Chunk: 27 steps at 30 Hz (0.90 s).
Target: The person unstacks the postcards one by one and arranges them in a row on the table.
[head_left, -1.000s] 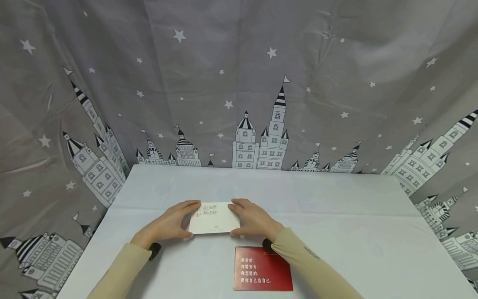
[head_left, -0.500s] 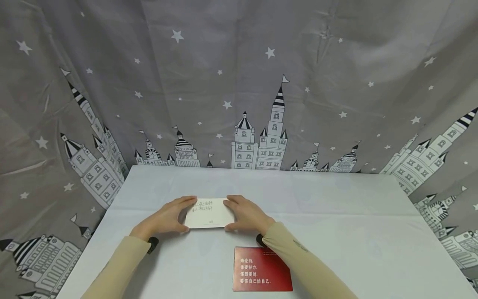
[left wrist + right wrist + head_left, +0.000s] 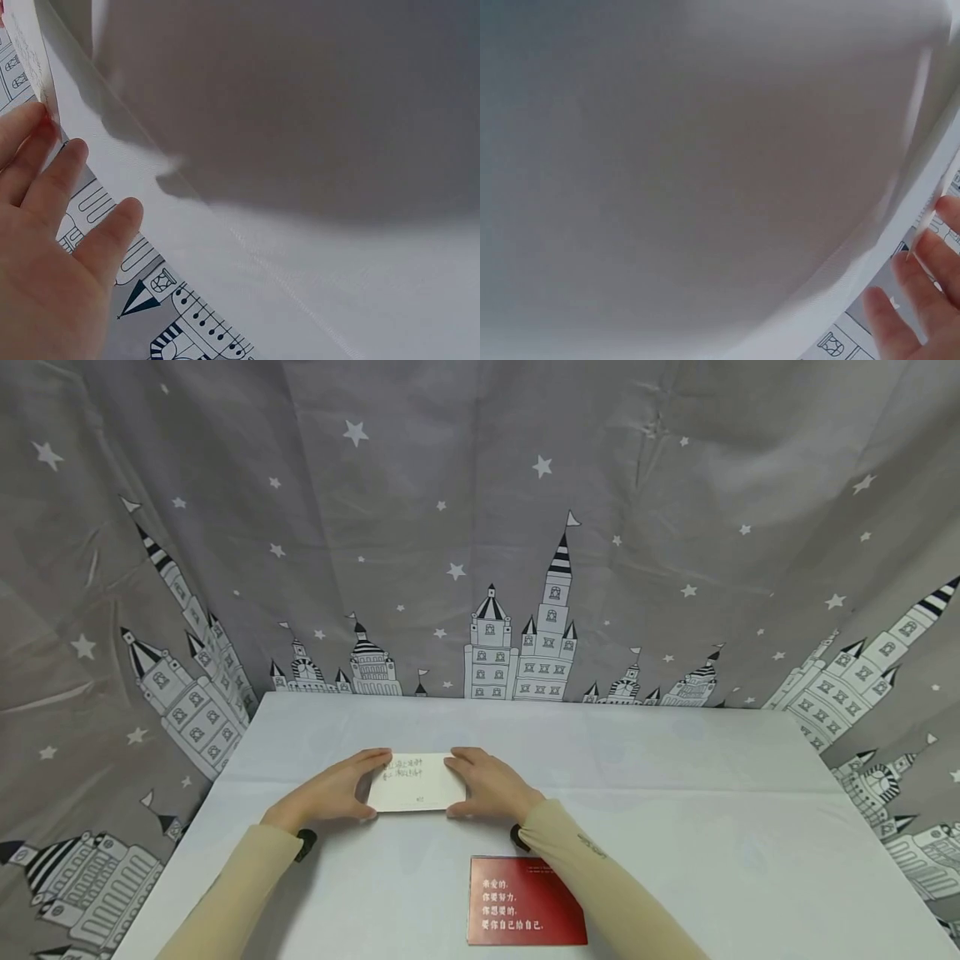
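Note:
A cream card (image 3: 417,785) with handwritten lines near its top is held up off the table in the head view, its written face toward me. My left hand (image 3: 330,793) grips its left edge, thumb at the lower corner and fingers at the upper one. On the opposite edge my right hand (image 3: 493,789) holds it the same way. In the left wrist view the card (image 3: 31,56) shows as a narrow slant beyond the fingertips of the left hand (image 3: 52,240). Only a thin edge of it appears beside the right hand (image 3: 930,292) in the right wrist view.
A red card (image 3: 517,910) with white Chinese writing lies on the white table (image 3: 675,827), partly covered by the right sleeve (image 3: 600,877). Behind the table hangs a grey curtain (image 3: 420,477) printed with stars and castles.
Both hands have carried the cream card slightly away from me and to the left. It stays gripped at both edges. The red card has not moved on the table.

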Each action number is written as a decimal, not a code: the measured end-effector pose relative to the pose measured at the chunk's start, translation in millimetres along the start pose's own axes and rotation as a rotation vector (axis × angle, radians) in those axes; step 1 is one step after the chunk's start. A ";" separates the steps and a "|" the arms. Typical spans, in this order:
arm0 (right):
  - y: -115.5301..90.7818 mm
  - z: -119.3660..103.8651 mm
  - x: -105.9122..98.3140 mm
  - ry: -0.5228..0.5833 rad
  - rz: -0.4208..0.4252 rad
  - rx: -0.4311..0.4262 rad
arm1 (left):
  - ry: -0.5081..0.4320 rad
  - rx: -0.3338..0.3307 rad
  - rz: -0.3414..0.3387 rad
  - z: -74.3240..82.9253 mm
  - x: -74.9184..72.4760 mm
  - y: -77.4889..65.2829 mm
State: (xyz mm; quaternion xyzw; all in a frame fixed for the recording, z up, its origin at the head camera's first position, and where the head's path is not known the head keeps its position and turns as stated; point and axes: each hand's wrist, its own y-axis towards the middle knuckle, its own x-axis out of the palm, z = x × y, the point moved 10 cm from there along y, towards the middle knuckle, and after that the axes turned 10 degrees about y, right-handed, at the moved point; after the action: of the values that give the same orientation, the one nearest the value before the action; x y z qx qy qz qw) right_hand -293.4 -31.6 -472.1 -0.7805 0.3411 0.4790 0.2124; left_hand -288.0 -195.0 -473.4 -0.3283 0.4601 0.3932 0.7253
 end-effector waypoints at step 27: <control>22.6 9.7 1.7 -0.021 0.016 0.023 | 0.004 0.009 0.007 -16.1 -6.5 21.1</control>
State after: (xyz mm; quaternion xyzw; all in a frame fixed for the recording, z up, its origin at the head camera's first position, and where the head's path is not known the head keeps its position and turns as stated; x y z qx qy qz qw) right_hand -315.3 -41.1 -478.2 -0.7703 0.3504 0.4847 0.2212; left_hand -314.7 -200.2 -475.6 -0.3242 0.4643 0.3928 0.7246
